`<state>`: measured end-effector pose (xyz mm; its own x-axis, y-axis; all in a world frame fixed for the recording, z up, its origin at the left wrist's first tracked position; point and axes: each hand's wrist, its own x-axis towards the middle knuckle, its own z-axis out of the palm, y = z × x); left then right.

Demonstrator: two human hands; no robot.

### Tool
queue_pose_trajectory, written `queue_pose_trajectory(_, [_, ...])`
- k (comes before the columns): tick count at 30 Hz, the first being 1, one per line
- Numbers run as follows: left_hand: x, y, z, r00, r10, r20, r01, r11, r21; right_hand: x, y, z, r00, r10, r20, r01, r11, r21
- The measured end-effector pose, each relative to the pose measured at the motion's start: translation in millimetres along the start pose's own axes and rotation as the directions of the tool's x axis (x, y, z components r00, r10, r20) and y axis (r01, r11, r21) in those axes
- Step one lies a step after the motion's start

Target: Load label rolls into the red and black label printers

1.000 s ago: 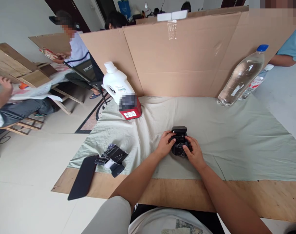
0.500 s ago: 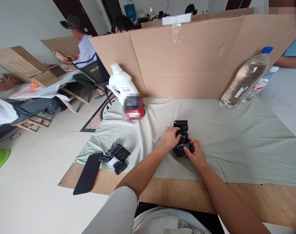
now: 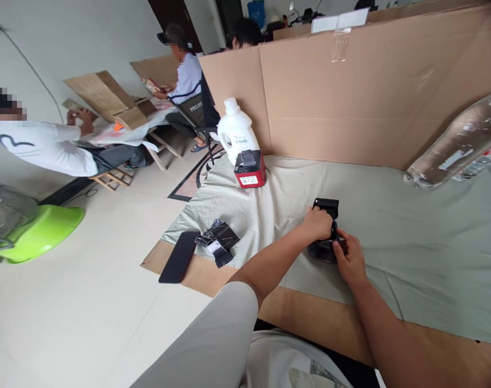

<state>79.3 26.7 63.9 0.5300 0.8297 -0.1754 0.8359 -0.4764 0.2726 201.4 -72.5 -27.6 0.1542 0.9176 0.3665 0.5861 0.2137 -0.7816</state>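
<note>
Since the earlier frame the view has swung to the left, so the cardboard screen (image 3: 374, 91) and the clear water bottle (image 3: 459, 148) now sit further right, the bottle cut off by the picture's edge and blurred. Both hands have kept to the same small black box (image 3: 325, 229) on the pale green cloth (image 3: 411, 226). The left hand (image 3: 318, 223) has slid further over the top of the box and now lies curled on it, covering much of the body below the raised black lid. The right hand (image 3: 350, 258) presses against the near right side, fingers bent onto the glossy black wrapping at the box's base; whether it pinches the wrapping or only rests on it cannot be told.

Well to the left of the box, near the cloth's edge, lies a crumpled black wrapper (image 3: 219, 240) with a white bit showing, and just beside it a flat dark strip (image 3: 179, 264) rests partly on the bare wooden board (image 3: 302, 318). At the back left of the cloth stands a white jug (image 3: 236, 129), touching a red and black box (image 3: 249, 170) in front of it. Nothing lies between the hands and the black box. Beyond the table, other people sit at a low bench, and a bright green basin (image 3: 39, 231) sits on the floor.
</note>
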Motion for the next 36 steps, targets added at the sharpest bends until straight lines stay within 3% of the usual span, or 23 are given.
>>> queue_pose_trajectory(3, [-11,-10,-2.3,1.0,0.006,0.0,-0.006,0.998,-0.066,1,2,1,1.0,-0.022,-0.008,0.022,1.0,-0.014])
queue_pose_trajectory(6, [-27,-21,-1.7,0.998,-0.021,-0.065,0.003,0.965,-0.263,1,5,2,0.999,-0.038,0.008,0.038,0.999,-0.021])
queue_pose_trajectory(11, [-58,-42,-11.6,0.973,-0.055,-0.222,-0.106,0.751,-0.652,0,7,1,0.999,-0.04,0.037,0.041,0.999,-0.032])
queue_pose_trajectory(13, [-79,-59,-21.8,0.983,-0.002,-0.186,-0.133,0.693,-0.709,0,6,1,0.999,-0.027,0.038,0.029,0.999,-0.037])
queue_pose_trajectory(14, [-92,-69,-27.0,0.992,0.033,-0.125,-0.112,0.703,-0.702,0,6,1,0.999,-0.021,0.036,0.023,0.999,-0.038])
queue_pose_trajectory(16, [-120,-92,-34.9,0.998,0.047,0.03,-0.019,0.803,-0.595,0,4,1,0.999,-0.013,0.034,0.014,0.999,-0.034])
queue_pose_trajectory(19, [-160,-125,-37.1,0.981,-0.101,0.165,0.147,0.945,-0.294,0,2,1,1.0,0.001,0.03,0.0,1.0,-0.026])
queue_pose_trajectory(21, [-180,-143,-34.5,0.973,-0.184,0.141,0.205,0.967,-0.153,0,1,1,1.0,0.011,0.025,-0.011,1.0,-0.029])
queue_pose_trajectory(25, [-202,-168,-32.4,0.973,-0.23,0.012,0.23,0.973,-0.014,0,2,2,1.0,0.017,0.023,-0.016,0.999,-0.038])
queue_pose_trajectory(29, [-206,-182,-32.8,0.944,-0.311,0.115,0.293,0.944,0.151,0,3,1,0.999,0.016,0.036,-0.015,0.999,-0.038])
queue_pose_trajectory(33, [-201,-189,-37.5,0.934,-0.313,0.172,0.295,0.948,0.124,0,1,1,0.999,0.03,0.039,-0.029,0.999,-0.029])
queue_pose_trajectory(36, [-200,-186,-57.5,0.943,-0.331,0.045,0.332,0.943,-0.026,-1,-3,2,0.999,0.027,0.032,-0.026,0.999,-0.019])
